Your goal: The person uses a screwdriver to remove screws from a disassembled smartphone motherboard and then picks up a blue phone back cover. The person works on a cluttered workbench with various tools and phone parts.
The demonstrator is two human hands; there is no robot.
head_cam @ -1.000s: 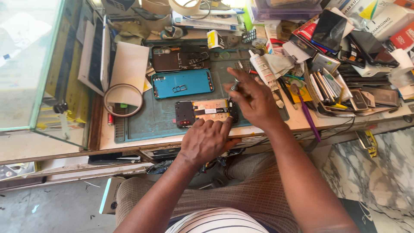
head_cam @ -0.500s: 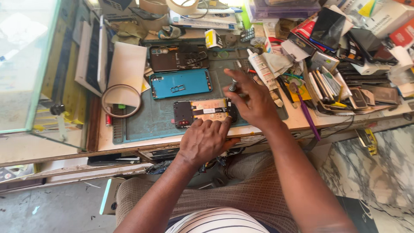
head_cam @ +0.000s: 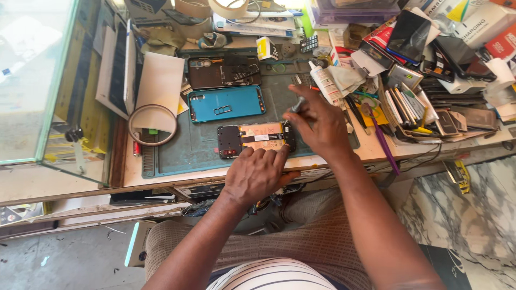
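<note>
An opened phone (head_cam: 252, 137) with its insides showing lies flat on a green work mat (head_cam: 199, 145). My left hand (head_cam: 258, 174) rests on the phone's near edge, fingertips pressing it down. My right hand (head_cam: 317, 123) hovers at the phone's right end and pinches a thin metal tool (head_cam: 296, 104) whose tip points down at the phone. A teal phone back cover (head_cam: 226, 103) lies just behind the phone, and a dark phone frame (head_cam: 223, 72) lies behind that.
A glass case (head_cam: 37, 80) stands at the left. A ring-shaped lens (head_cam: 152, 124) and a white board (head_cam: 161, 86) sit left of the mat. A white glue bottle (head_cam: 325, 83), phones, tools and boxes crowd the right side. Tape rolls (head_cam: 228, 8) lie at the back.
My right hand has shifted slightly along the phone's right end with the tool. My left hand stays pressed on the phone. The view has tilted a little.
</note>
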